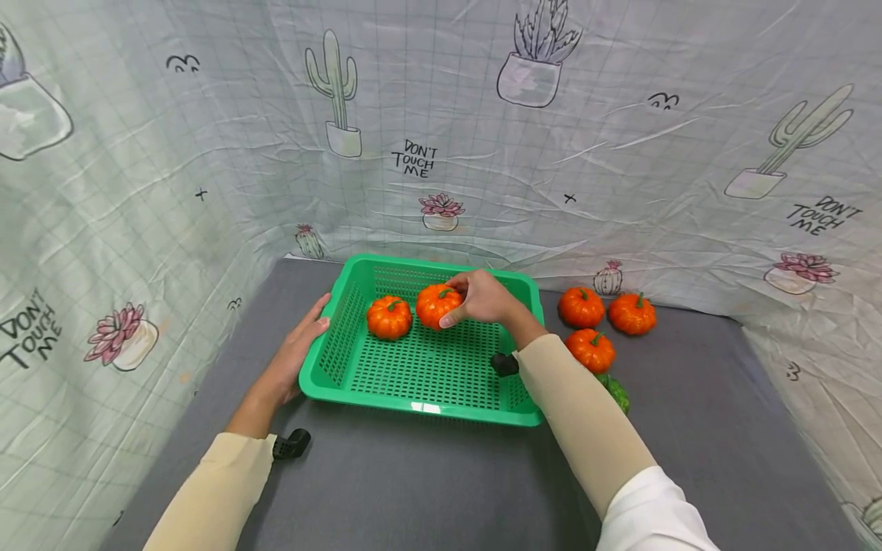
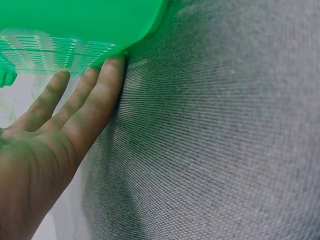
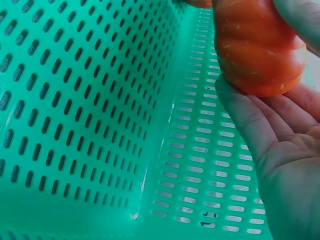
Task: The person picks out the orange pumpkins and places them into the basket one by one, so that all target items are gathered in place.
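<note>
My right hand (image 1: 482, 297) grips a small orange pumpkin (image 1: 438, 307) inside the green plastic basket (image 1: 427, 408). In the right wrist view, the fingers (image 3: 250, 115) lie under the pumpkin (image 3: 260, 55) and the thumb presses its other side. A second orange pumpkin (image 1: 389, 317) sits in the basket just left of the held one. At the basket's left side is my left hand (image 1: 292, 360). The left wrist view shows its fingers (image 2: 102, 92) fairly straight, their tips touching the outside of the perforated wall (image 2: 60, 47).
Right of the basket stand three more orange pumpkins, at the back left (image 1: 581, 308), back right (image 1: 632, 314) and front (image 1: 590, 350). A green bumpy gourd (image 1: 615, 393) is partly hidden by my right sleeve. Grey cloth (image 1: 413, 490) covers the table, and a printed curtain (image 1: 482, 191) hangs behind.
</note>
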`<action>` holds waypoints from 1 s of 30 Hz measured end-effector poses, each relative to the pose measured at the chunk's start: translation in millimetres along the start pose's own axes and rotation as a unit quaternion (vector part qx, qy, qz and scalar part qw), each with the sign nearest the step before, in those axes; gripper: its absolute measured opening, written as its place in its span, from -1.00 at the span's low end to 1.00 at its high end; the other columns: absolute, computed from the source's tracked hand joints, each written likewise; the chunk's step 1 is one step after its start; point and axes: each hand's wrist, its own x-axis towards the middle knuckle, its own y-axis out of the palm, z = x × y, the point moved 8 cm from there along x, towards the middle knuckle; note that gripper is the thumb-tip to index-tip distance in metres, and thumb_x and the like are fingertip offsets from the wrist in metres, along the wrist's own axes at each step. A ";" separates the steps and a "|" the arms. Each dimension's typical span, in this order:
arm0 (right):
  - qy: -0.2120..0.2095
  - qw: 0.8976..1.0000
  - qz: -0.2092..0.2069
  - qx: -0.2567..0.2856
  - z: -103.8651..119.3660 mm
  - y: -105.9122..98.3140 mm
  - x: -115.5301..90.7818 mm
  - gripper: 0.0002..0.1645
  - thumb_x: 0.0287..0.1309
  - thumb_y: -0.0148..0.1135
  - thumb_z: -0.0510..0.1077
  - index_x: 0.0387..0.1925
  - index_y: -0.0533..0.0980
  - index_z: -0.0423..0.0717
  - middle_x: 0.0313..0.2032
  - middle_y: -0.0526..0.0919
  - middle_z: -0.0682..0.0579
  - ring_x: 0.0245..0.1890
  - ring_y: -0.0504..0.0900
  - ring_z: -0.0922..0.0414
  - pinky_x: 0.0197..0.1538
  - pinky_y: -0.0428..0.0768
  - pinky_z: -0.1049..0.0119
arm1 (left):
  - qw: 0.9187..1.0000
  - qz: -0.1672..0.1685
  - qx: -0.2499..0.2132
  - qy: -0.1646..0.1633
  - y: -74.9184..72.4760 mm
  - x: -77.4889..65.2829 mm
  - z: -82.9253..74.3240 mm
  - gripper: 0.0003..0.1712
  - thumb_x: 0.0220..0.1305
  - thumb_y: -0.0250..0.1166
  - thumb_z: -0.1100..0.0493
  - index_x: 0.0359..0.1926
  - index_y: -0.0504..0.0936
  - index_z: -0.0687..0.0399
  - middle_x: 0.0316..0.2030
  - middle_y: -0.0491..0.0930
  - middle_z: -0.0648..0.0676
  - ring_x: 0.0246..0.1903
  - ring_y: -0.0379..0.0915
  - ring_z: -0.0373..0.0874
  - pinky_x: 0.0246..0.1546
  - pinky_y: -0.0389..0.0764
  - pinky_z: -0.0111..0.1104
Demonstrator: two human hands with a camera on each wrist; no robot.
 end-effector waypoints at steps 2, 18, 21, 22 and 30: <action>-0.001 1.000 0.001 -0.003 0.2 0.6 0.2 0.01 -0.12 0.74 -0.04 0.34 0.49 -0.33 0.21 0.68 -0.20 0.18 0.67 -0.09 0.22 0.65 0.05 | 1.000 -0.001 0.000 0.002 0.5 -0.3 0.1 -0.30 0.66 -0.15 -0.22 0.66 -0.18 -0.59 0.66 -0.10 0.20 0.17 0.44 -0.14 0.02 0.65 -0.32; -0.002 0.998 0.012 -0.054 -1.3 7.7 4.1 -0.03 -0.12 0.73 -0.03 0.32 0.52 -0.32 0.21 0.69 -0.19 0.15 0.68 -0.06 0.23 0.65 0.09 | 1.000 -0.004 -0.001 0.006 1.6 -1.2 2.1 -0.30 0.66 -0.16 -0.21 0.67 -0.17 -0.58 0.66 -0.11 0.18 0.15 0.45 -0.16 0.01 0.65 -0.33; 0.001 0.998 0.015 -0.055 -1.7 9.7 4.3 -0.02 -0.10 0.72 -0.05 0.34 0.50 -0.32 0.23 0.68 -0.20 0.17 0.67 -0.06 0.25 0.63 0.09 | 1.000 -0.005 0.001 0.009 1.9 -0.6 1.9 -0.30 0.66 -0.15 -0.21 0.66 -0.17 -0.59 0.67 -0.13 0.16 0.17 0.43 -0.15 0.02 0.64 -0.34; 0.002 0.998 0.017 -0.057 -2.1 10.4 4.3 -0.02 -0.10 0.72 -0.05 0.35 0.49 -0.32 0.24 0.67 -0.19 0.18 0.67 -0.06 0.27 0.62 0.09 | 1.000 -0.006 0.002 0.009 1.8 -0.3 2.1 -0.30 0.66 -0.15 -0.21 0.66 -0.17 -0.59 0.67 -0.13 0.16 0.18 0.42 -0.14 0.02 0.64 -0.34; 0.011 0.997 0.030 -0.064 -7.0 15.3 4.3 0.00 -0.07 0.71 -0.03 0.38 0.48 -0.26 0.30 0.64 -0.16 0.25 0.63 -0.06 0.34 0.57 0.07 | 1.000 -0.005 0.002 0.011 2.1 -0.4 4.0 -0.30 0.66 -0.15 -0.22 0.66 -0.17 -0.59 0.68 -0.16 0.14 0.21 0.39 -0.11 0.03 0.63 -0.33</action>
